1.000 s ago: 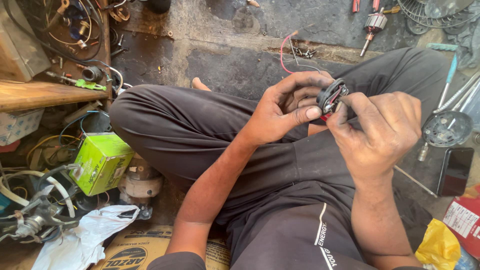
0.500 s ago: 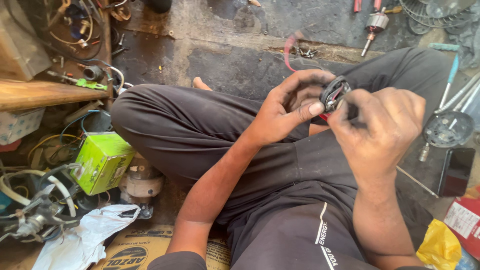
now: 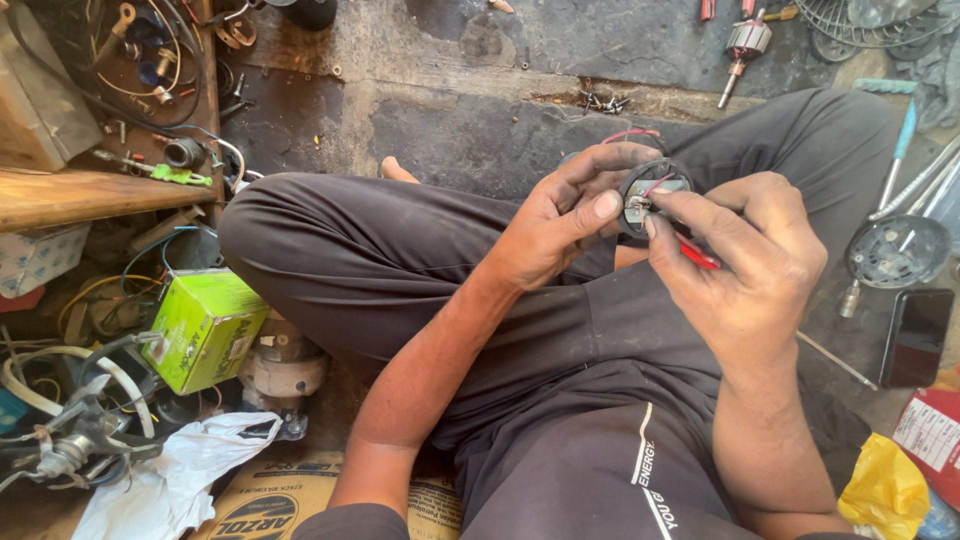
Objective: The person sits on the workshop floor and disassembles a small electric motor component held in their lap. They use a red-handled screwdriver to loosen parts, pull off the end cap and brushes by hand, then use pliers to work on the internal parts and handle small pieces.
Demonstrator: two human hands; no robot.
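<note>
Over the crossed legs of a person sitting on the workshop floor (image 3: 480, 110), two hands are working on a small round motor part

Both hands are meeting above the dark trousers (image 3: 400, 270), and the left hand (image 3: 560, 225) is cradling the round motor part (image 3: 650, 190) from behind, fingers curled around its rim and thumb pressing on its face, so that grip is closed firmly on it; the right hand (image 3: 745, 270) is pinching a slim red-handled tool (image 3: 697, 255) between thumb and fingers, its tip reaching into the part's centre beside the thin red wire (image 3: 630, 134). To my eye this is going best with the left hand keeping the part steady and facing up, while the right is making only small, light moves so the tip is not slipping off the terminals. The part is sitting wholly inside the left grip, touching the right fingertips
</note>
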